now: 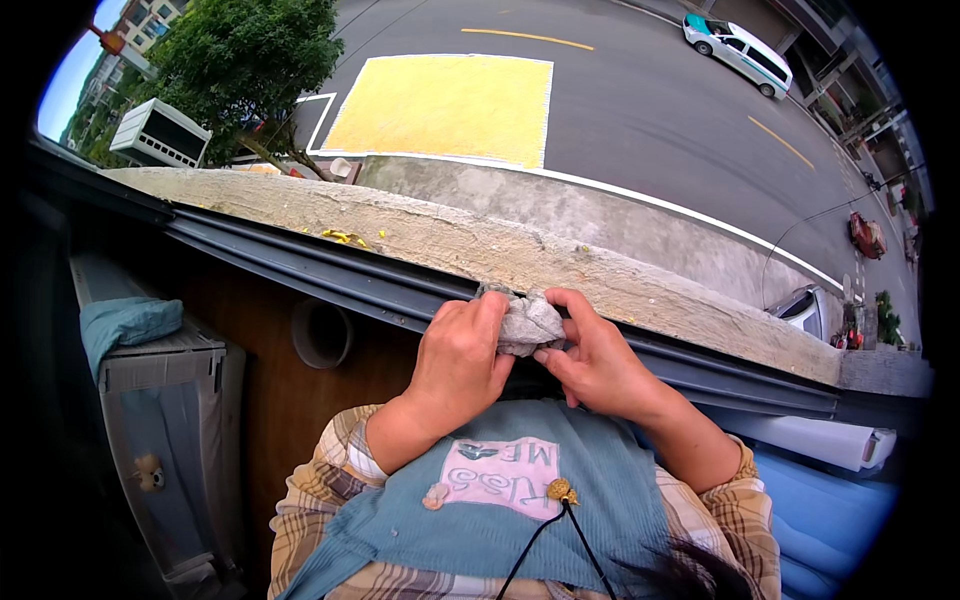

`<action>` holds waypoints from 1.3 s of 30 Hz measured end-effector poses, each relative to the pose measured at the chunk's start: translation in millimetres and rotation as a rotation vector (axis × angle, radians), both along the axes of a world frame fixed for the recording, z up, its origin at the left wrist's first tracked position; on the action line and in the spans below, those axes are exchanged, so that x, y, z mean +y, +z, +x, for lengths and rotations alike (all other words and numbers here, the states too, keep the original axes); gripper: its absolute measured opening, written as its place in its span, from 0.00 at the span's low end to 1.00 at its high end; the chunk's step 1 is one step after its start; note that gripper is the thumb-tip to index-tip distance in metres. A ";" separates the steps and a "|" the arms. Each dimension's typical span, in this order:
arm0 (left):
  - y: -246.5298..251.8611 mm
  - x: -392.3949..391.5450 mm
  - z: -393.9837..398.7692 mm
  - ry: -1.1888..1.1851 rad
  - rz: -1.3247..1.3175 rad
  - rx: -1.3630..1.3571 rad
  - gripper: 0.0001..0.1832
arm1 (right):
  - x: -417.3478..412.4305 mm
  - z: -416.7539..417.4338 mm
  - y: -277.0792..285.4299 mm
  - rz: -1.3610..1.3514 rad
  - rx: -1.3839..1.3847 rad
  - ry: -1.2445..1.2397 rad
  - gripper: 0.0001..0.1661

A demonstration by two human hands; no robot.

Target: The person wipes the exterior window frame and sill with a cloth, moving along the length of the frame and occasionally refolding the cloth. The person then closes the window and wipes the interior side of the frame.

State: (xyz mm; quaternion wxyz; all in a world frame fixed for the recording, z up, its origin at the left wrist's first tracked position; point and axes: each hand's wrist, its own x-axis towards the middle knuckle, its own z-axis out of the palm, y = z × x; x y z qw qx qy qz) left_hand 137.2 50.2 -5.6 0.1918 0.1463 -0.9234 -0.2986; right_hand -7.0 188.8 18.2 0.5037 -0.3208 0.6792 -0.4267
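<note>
A crumpled grey cloth point(529, 324) is held between my two hands, just over the dark metal window track point(360, 279). My left hand point(459, 352) grips the cloth's left side, its fingers curled over it. On the other side, my right hand point(592, 349) pinches the cloth between thumb and fingers. Beyond the track runs a rough concrete sill point(450, 229), with yellow scraps point(346, 238) lying on it to the left. The fingertips of my left hand are partly hidden behind the cloth.
Past the sill, the drop leads to a street point(637, 112) with a white-and-green van point(739, 54). Indoors at left stand a fabric-covered cabinet point(169, 420) with a blue cloth point(131, 326) on top and a round bin point(322, 334). Blue bedding point(817, 510) lies at right.
</note>
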 end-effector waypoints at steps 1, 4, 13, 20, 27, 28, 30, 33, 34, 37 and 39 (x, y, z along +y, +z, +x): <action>0.9 0.7 -0.4 -0.009 0.010 -0.002 0.26 | -0.5 0.7 1.2 0.031 -0.072 -0.024 0.32; 3.2 4.5 -1.9 -0.036 0.038 0.016 0.27 | 0.5 1.8 -3.4 0.018 -0.143 -0.072 0.32; -1.4 15.0 -9.4 -0.040 0.096 0.040 0.27 | 9.3 6.2 -13.1 0.009 -0.273 -0.221 0.33; -1.5 24.6 -15.2 -0.032 0.151 0.037 0.27 | 19.5 3.3 -11.7 -0.003 -0.288 -0.275 0.33; -1.2 35.2 -27.9 -0.103 0.173 0.019 0.26 | 36.2 -6.1 -14.9 -0.010 -0.297 -0.293 0.34; -1.0 36.3 -28.8 -0.097 0.177 0.013 0.26 | 37.4 -6.3 -15.4 -0.021 -0.295 -0.291 0.34; 1.0 37.3 -28.9 -0.084 0.178 0.001 0.25 | 38.7 -6.7 -16.3 -0.043 -0.309 -0.289 0.34; 3.1 39.5 -30.4 -0.076 0.194 0.026 0.25 | 40.7 -5.0 -15.6 -0.084 -0.330 -0.308 0.34; 4.0 40.4 -30.9 -0.076 0.197 0.030 0.24 | 41.6 -4.5 -15.4 -0.098 -0.337 -0.317 0.33; 5.4 44.9 -33.0 -0.077 0.204 0.040 0.24 | 48.4 -6.5 -16.1 -0.094 -0.339 -0.314 0.34; 4.6 48.4 -35.0 -0.080 0.202 0.044 0.23 | 51.4 -7.1 -11.9 -0.092 -0.339 -0.328 0.34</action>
